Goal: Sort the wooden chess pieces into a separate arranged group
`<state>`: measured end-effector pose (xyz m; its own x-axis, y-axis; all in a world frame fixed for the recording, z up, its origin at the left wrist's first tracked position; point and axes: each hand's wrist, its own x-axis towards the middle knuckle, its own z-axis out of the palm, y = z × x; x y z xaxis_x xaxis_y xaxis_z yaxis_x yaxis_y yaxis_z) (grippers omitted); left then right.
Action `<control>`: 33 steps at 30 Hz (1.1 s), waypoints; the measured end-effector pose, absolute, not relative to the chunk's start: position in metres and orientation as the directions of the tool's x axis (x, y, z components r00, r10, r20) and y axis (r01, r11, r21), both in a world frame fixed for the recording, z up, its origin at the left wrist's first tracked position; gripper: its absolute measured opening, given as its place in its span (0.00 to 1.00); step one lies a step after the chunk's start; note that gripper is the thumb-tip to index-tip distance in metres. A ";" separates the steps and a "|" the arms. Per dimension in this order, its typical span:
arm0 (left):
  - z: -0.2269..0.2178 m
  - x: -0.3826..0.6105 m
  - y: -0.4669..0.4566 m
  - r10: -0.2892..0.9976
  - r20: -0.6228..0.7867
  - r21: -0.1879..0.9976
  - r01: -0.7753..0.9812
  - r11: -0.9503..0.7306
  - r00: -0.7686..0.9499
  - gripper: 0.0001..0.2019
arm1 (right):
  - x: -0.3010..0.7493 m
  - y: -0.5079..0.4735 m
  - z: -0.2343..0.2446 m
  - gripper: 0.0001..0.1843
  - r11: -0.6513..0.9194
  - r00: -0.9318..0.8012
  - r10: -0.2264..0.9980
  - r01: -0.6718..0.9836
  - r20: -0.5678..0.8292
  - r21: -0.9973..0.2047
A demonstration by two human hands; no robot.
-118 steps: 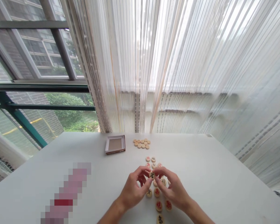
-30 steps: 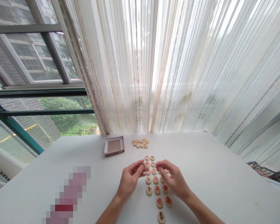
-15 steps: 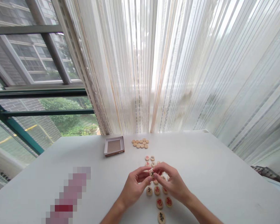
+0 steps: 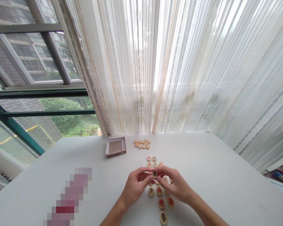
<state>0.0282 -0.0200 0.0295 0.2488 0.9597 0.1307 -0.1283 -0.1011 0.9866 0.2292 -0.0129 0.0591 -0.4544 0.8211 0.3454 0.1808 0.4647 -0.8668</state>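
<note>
Between the fingertips of both hands is a round wooden Chinese chess piece (image 4: 154, 174) with a black character, tilted so its face shows. My left hand (image 4: 138, 185) pinches it from the left, and my right hand (image 4: 173, 182) grips its right side. Beneath and around the hands, more pieces lie face up in uneven rows. Closest to me is a black-marked piece (image 4: 163, 218), with a red-marked piece (image 4: 161, 203) just beyond it and another red piece (image 4: 170, 202) to its right. My hands partly cover the middle pieces.
Toward the far edge of the white table (image 4: 202, 163), a group of blank-side-up pieces (image 4: 142, 144) lies together. Left of them stands an open shallow box (image 4: 115, 147). A pixelated pinkish strip (image 4: 70, 194) is at the left. A curtain (image 4: 141, 78) hangs behind the table.
The held piece has turned a little, so its black character shows more fully between the fingers. Both hands stay in nearly the same place, and the right has shifted slightly.
</note>
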 end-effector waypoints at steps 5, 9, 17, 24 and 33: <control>0.031 0.027 -0.021 0.955 0.137 0.987 -0.122 -0.108 0.261 0.19 | 0.230 -0.013 0.059 0.14 0.442 -0.448 0.829 0.161 0.333 -0.882; 0.033 0.027 -0.022 0.950 0.148 0.986 -0.117 -0.119 0.275 0.19 | 0.231 -0.012 0.058 0.14 0.441 -0.445 0.832 0.166 0.332 -0.882; 0.035 0.028 -0.021 0.949 0.169 0.985 -0.086 -0.151 0.268 0.20 | 0.231 -0.010 0.056 0.12 0.490 -0.414 0.834 0.250 0.365 -0.835; 0.037 0.028 -0.023 0.951 0.177 0.984 -0.080 -0.161 0.255 0.17 | 0.231 -0.010 0.057 0.10 0.471 -0.419 0.840 0.246 0.345 -0.847; 0.037 0.029 -0.024 0.945 0.181 0.983 -0.063 -0.170 0.272 0.15 | 0.231 -0.010 0.055 0.09 0.444 -0.407 0.852 0.230 0.329 -0.866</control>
<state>0.0288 -0.0241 0.0366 0.2721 0.9452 0.1806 -0.0634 -0.1696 0.9835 0.2313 -0.0103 0.0555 -0.4070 0.8521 0.3291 0.2302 0.4444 -0.8658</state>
